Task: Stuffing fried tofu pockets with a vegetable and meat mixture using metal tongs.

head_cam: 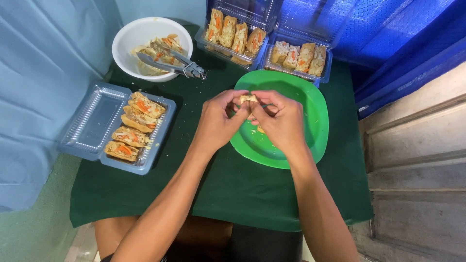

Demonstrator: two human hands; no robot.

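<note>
Green-covered counter (233,189), crowded. Far left, a white bowl (127,36) of filling with metal tongs (172,64) laid across it. Near left, an open clear box (92,121) with stuffed pieces packed in a row. Along the back, two more boxes (228,36) (298,57), also filled. Nothing blocks the middle. There, both forearms reach in over a green plate (310,116). Left hand (216,121) and right hand (281,121) meet fingertip to fingertip, both pinched narrow on one small tan piece (248,98), held just above the plate's far rim.
</note>
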